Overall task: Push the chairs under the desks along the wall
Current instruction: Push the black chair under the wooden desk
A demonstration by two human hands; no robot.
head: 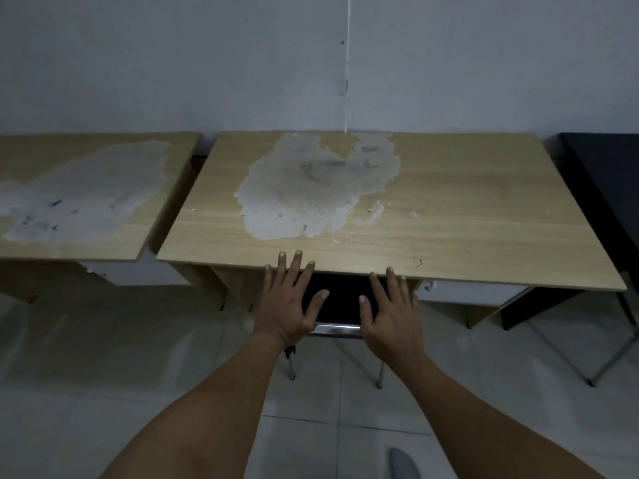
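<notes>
A black chair (340, 302) with a chrome frame stands mostly under the middle wooden desk (449, 209), whose top has a large worn grey patch. Only the chair's dark back and its metal top rail show between my hands; two thin metal legs stick out below. My left hand (288, 302) lies flat with fingers spread over the left side of the chair back, fingertips reaching over the desk's front edge. My right hand (390, 316) lies flat with fingers spread on the right side of the back. Neither hand is closed around anything.
A second worn wooden desk (86, 188) stands to the left with a narrow gap between. A dark desk (601, 174) sits at the far right, metal chair legs (612, 357) below it. The wall runs behind all desks. Pale tiled floor (103, 375) lies in front.
</notes>
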